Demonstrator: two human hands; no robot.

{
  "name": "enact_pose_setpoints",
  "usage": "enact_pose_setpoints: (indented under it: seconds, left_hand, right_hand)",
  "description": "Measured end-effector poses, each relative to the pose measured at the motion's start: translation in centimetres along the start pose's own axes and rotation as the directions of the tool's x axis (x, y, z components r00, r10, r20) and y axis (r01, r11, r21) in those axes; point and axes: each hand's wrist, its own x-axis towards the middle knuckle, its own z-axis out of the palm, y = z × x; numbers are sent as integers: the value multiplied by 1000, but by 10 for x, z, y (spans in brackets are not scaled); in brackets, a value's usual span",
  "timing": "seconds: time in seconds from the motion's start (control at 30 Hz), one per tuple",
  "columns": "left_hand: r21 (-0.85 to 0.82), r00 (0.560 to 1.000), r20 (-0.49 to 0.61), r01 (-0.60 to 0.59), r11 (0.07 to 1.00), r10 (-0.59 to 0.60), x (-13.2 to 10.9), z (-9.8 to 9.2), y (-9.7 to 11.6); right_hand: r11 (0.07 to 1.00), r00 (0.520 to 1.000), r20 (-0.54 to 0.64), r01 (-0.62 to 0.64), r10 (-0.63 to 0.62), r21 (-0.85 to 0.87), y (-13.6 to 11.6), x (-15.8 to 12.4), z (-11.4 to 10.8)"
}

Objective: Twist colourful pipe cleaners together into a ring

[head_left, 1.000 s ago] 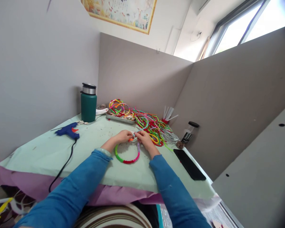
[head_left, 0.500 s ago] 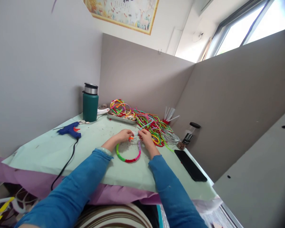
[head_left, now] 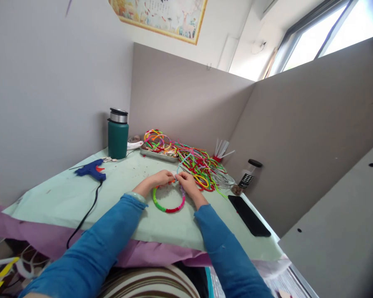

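A ring wound in coloured pipe cleaners point(head_left: 171, 210), green, red, pink and purple along its near side, stands just above the table cover. My left hand point(head_left: 163, 178) pinches its far left part, where a bit of orange shows at the fingertips. My right hand point(head_left: 186, 182) is closed on a light blue pipe cleaner point(head_left: 183, 160), whose free end sticks up and away to the right. Both sets of fingertips meet at the far side of the ring. The exact spot between them is hidden by the fingers.
Behind my hands lie a heap of pipe cleaners point(head_left: 202, 163) and a metal tray point(head_left: 158, 156). A blue glue gun point(head_left: 91, 169) with a black cord and a green bottle point(head_left: 118, 136) are at left. At right are a jar point(head_left: 248, 176) and a black flat object point(head_left: 249, 216).
My right hand has moved left, bringing the light blue pipe cleaner up to my left fingertips. The gap between my hands has closed. My left hand has barely moved.
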Motion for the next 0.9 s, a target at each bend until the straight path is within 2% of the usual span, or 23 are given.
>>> enact_pose_setpoints:
  seconds: [0.23, 0.5, 0.73, 0.9]
  left_hand:
    - [-92, 997, -4, 77, 993, -78, -1, 3, 3]
    - [-80, 997, 44, -67, 995, 70, -2, -2, 1]
    - [-3, 998, -8, -66, 998, 66, -3, -3, 3]
    - [-6, 997, -73, -35, 999, 34, -6, 0, 8]
  right_hand:
    - [999, 1000, -7, -13, 14, 33, 1, 0, 1]
    - [1000, 1000, -15, -3, 3, -15, 5, 2, -3]
    - [999, 1000, -25, -14, 13, -45, 4, 2, -3]
    - [999, 999, -38, -22, 20, -46, 4, 2, -3]
